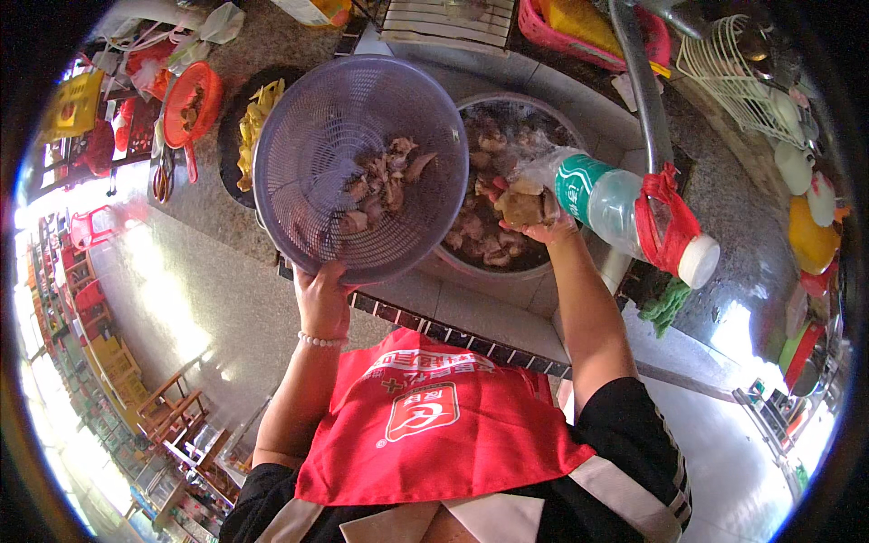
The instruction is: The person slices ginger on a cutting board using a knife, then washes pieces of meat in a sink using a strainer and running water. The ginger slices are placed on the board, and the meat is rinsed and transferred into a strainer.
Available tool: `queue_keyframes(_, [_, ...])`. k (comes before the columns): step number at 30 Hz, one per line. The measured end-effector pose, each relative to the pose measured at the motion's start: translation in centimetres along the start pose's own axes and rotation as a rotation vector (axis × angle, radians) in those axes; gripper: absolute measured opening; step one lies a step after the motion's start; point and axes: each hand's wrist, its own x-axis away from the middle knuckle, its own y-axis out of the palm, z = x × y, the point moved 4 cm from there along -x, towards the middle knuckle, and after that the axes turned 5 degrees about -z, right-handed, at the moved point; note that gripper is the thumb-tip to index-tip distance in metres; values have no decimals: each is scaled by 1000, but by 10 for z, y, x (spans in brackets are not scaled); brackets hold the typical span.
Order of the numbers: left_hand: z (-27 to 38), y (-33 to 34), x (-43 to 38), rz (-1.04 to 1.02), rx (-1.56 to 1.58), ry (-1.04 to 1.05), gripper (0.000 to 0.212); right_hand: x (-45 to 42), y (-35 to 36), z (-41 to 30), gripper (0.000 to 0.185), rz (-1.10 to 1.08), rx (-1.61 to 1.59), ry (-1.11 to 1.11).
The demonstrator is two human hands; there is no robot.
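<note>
My left hand [322, 300] grips the near rim of a purple-grey plastic colander [305, 142], tilted over the left side of the sink. Several pieces of raw meat [390, 180] lie inside it. My right hand [553, 229] holds a few meat chunks [526, 203] above a round metal basin [499, 273]. Dark water and more meat pieces [492, 248] fill the basin; the colander hides its left part. A clear plastic bottle [614, 207] with a green label and a red plastic tie [662, 220] hangs beside my right hand, partly in front of the basin.
A metal faucet [641, 88] rises over the tiled sink [468, 298]. Left of the colander are a dark pan of yellow food [254, 129], an orange strainer [192, 102] and scissors [163, 173]. A pink basket [577, 51] and a white dish rack [730, 81] stand behind; a green cloth [665, 305] lies right.
</note>
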Motion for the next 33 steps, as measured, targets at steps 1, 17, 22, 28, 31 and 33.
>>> queue_keyframes(1, [-2, -1, -1, -13, -18, 20, 56, -1, 12, 1, 69, -95, -10, -9])
queue_keyframes(17, [-23, 11, 8, -52, -126, -111, 53, -51, 139, 58, 45, 263, 869, 5])
queue_keyframes(22, [-38, 11, 10, -91, 0, -215, 51, -64, 165, 92, 37, 175, 1651, -227])
queue_keyframes(28, [-33, 2, 20, -28, 142, -357, 49, -29, 159, 22, 19, 524, 1543, -262])
queue_keyframes(31, [-37, -7, 16, -49, 95, -281, 47, -6, 113, -31, 24, 910, 1184, -256])
queue_keyframes(33, [-36, -6, 12, -57, 67, -260, 46, 3, 48, -70, 26, 1007, 1064, -268])
